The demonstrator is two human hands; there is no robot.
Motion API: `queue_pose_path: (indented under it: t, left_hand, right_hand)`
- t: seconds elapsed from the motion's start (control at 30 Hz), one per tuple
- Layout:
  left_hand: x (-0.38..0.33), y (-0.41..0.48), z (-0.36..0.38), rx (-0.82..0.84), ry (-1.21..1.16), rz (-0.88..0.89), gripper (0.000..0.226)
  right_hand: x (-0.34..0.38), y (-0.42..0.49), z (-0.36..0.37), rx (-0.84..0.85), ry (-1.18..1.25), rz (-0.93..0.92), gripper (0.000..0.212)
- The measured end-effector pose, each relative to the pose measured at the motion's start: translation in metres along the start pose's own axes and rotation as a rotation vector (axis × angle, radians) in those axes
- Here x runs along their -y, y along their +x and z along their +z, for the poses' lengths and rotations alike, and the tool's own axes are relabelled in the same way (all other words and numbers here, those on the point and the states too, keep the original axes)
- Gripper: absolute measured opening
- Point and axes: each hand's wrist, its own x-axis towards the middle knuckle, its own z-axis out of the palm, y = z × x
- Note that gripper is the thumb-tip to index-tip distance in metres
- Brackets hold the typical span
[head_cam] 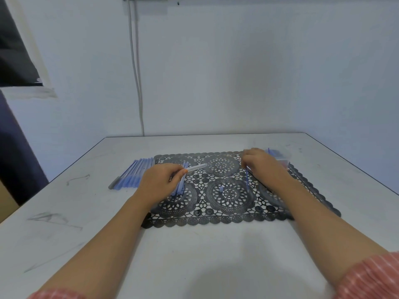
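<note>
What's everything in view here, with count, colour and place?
table: one, white, beneath everything
placemat: one, black lace, mid-table
pen row: several, blue, left of placemat
grey pen: one, grey, row's left end
pen bundle: few, blue, on placemat under left hand
clear barrel: one, transparent, pinched by left hand
refill: one, blue, held by right hand
cap: one, blue, placemat centre
container: one, clear, behind right hand
cables: two, white, on wall
left hand: one, bare, over placemat's left
right hand: one, bare, over placemat's right
</note>
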Motion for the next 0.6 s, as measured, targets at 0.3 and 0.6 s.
queue_pose_path:
  t: [0.3, 0.6]
  left_hand:
    - [0.0002, 0.0014, 0.0002, 0.009, 0.007, 0.007, 0.025]
    - [0.0005, 0.0005, 0.0013, 0.016, 0.009, 0.003, 0.029]
  right_hand:
    - [-0.0006, -0.0036, 0.0053, 0.230, 0.022, 0.101, 0.036]
    - [0.0033, -0.0039, 0.0025, 0.250, 0.041, 0.144, 0.036]
